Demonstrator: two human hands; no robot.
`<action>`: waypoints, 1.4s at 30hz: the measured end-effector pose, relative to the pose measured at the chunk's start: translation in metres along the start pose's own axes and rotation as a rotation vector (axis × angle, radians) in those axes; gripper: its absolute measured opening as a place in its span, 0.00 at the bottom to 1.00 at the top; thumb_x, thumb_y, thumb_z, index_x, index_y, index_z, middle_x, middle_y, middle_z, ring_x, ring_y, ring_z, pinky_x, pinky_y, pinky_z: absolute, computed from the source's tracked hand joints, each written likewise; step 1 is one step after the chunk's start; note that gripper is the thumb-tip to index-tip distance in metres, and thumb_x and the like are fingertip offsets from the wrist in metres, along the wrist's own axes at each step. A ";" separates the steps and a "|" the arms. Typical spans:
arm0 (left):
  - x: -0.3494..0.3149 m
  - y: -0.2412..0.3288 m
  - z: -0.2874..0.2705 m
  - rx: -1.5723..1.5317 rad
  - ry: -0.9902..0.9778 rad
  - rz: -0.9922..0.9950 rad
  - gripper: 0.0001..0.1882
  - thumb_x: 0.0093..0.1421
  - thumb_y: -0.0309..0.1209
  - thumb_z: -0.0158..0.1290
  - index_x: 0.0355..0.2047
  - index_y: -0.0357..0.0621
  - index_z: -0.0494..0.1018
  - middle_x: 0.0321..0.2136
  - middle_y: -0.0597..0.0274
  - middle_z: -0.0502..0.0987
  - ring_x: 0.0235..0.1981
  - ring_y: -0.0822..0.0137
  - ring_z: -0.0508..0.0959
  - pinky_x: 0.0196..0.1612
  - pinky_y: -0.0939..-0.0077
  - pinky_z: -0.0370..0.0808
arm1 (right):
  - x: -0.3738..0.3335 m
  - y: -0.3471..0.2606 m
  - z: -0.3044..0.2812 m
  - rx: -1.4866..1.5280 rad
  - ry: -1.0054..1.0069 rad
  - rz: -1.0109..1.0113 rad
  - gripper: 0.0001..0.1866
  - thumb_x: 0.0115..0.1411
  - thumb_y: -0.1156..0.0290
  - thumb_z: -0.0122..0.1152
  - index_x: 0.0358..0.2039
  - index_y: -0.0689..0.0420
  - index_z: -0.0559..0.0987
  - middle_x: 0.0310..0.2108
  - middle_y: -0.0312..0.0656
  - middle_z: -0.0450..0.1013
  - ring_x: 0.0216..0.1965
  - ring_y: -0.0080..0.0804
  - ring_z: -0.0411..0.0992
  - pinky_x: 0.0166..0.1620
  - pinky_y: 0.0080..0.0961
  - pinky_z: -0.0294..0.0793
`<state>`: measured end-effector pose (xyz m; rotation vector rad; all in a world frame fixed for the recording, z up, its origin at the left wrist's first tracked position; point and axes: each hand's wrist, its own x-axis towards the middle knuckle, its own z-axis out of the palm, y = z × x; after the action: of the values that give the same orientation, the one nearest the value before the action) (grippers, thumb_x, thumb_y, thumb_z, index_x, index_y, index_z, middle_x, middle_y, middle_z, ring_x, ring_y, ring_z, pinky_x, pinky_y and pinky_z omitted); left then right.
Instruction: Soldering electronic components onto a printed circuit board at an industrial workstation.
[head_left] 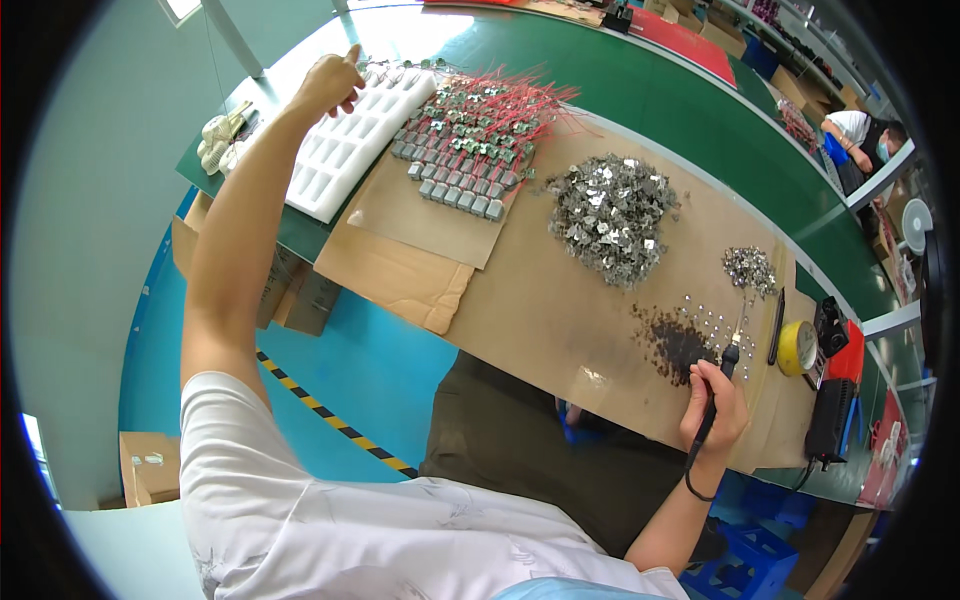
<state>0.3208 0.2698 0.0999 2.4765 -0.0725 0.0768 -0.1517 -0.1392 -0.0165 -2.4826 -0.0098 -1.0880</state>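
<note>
My left hand (333,86) is stretched out over the far end of a white foam tray (318,203) with rows of slots. Its fingers are spread apart, and I see nothing held in them. Small green parts (405,64) lie by the tray's far edge, close to that hand. At the lower right, my right hand (716,398) grips a soldering iron (731,354) by its black handle, tip pointing away from me. Around the iron lie scattered silvery bits (712,322) and a patch of dark brown grains (683,345). The iron's cable hangs past my wrist.
Beside the tray, grey blocks with red wires (465,150) stand in rows on cardboard. A heap of metal pieces (612,220) and a smaller pile (749,270) lie rightward. Yellow tape (797,348) and a black box (830,420) sit at the right. Another person (860,140) works across.
</note>
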 end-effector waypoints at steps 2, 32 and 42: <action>-0.034 0.016 0.008 0.133 -0.021 0.076 0.37 0.76 0.55 0.36 0.34 0.36 0.84 0.22 0.54 0.81 0.16 0.65 0.79 0.27 0.67 0.78 | 0.002 -0.005 -0.003 0.008 -0.032 0.028 0.13 0.58 0.87 0.67 0.43 0.59 0.82 0.34 0.49 0.80 0.32 0.45 0.80 0.35 0.32 0.80; -0.171 0.057 0.034 -0.145 -0.121 0.338 0.15 0.58 0.32 0.65 0.41 0.33 0.83 0.19 0.67 0.77 0.16 0.79 0.70 0.18 0.81 0.63 | -0.011 0.012 -0.012 0.150 -0.021 0.101 0.25 0.51 0.88 0.67 0.50 0.55 0.81 0.32 0.44 0.79 0.33 0.40 0.78 0.36 0.31 0.79; -0.342 0.125 0.136 -0.054 -0.740 0.722 0.12 0.46 0.26 0.66 0.31 0.33 0.81 0.26 0.59 0.78 0.22 0.70 0.74 0.27 0.75 0.72 | -0.008 0.015 -0.011 0.140 0.071 0.079 0.23 0.54 0.88 0.69 0.50 0.56 0.81 0.32 0.43 0.80 0.34 0.37 0.81 0.37 0.29 0.81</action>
<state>-0.0235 0.0995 0.0444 2.1724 -1.2447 -0.5270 -0.1624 -0.1553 -0.0212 -2.2996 0.0315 -1.1024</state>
